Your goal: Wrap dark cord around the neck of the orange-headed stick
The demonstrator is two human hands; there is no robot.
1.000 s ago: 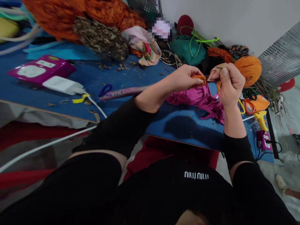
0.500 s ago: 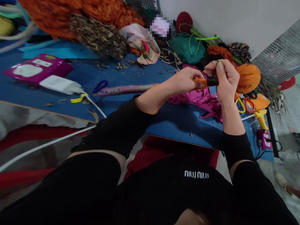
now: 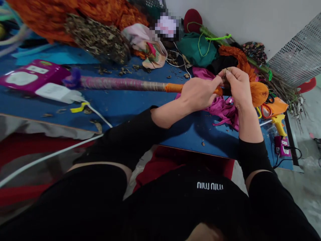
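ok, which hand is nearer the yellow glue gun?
Right. The right hand is beyond and left of the yellow glue gun; the left hand is farther left, on the wrapped rod.

The wrapped stick (image 3: 130,84) has a rough, ribbed cloth-like winding and a fuzzy tip (image 3: 75,77); the magenta cloth (image 3: 222,112) is soft and matt, the orange fabric (image 3: 100,13) crinkled. Dry, leafy matter (image 3: 100,40) looks coarse; the purple packet (image 3: 37,75) is glossy plastic, the blue tabletop (image 3: 135,115) smooth, the glue gun (image 3: 279,125) yellow plastic
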